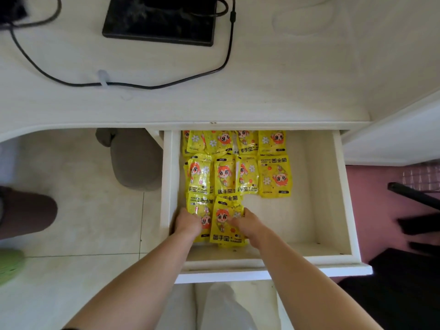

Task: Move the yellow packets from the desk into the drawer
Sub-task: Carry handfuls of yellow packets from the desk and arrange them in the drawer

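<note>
the desk (pixel 262 103) edge hides the far ends of the back row of yellow packets (pixel 271 142), the left hand (pixel 188 223) and right hand (pixel 248 225) cover parts of the two nearest ones and most of their own fingers, and the black tablet (pixel 159 20) is cut by the top edge.

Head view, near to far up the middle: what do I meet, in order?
The drawer front, left hand and right hand on the nearest yellow packets, farther packet rows, desk edge, black cable, black tablet.

Head camera looks steeply down, close over the open drawer (pixel 342 186).
</note>
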